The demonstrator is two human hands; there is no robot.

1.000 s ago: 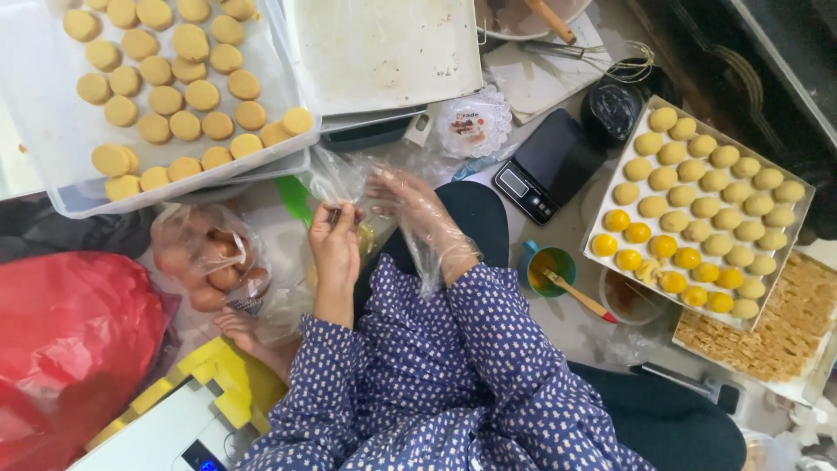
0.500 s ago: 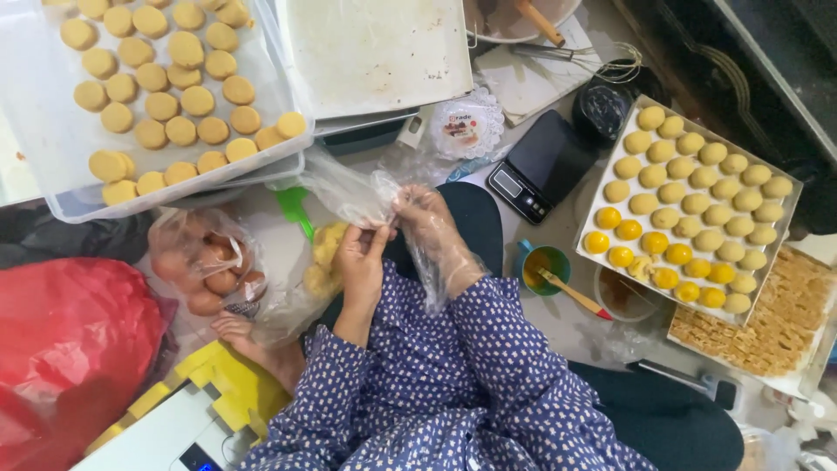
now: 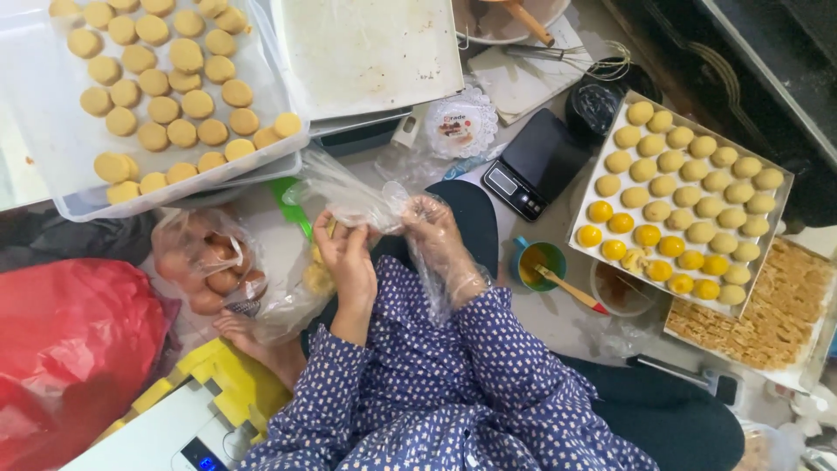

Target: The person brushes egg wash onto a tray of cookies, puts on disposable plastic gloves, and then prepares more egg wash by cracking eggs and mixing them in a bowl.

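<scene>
Left hand [image 3: 349, 257] tugging clear plastic glove [image 3: 366, 202], over right hand [image 3: 445, 240]

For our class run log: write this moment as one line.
left hand: bare, pinching clear plastic glove | right hand: inside plastic glove | beside: egg bag

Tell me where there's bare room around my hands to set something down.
Little is free. One bare strip of floor lies between the blue cup and your right leg. Another small patch sits between the bag of eggs and the green spatula. The right side is crowded by the pastry tray and scale; the left by the cookie tray and red bag.
</scene>
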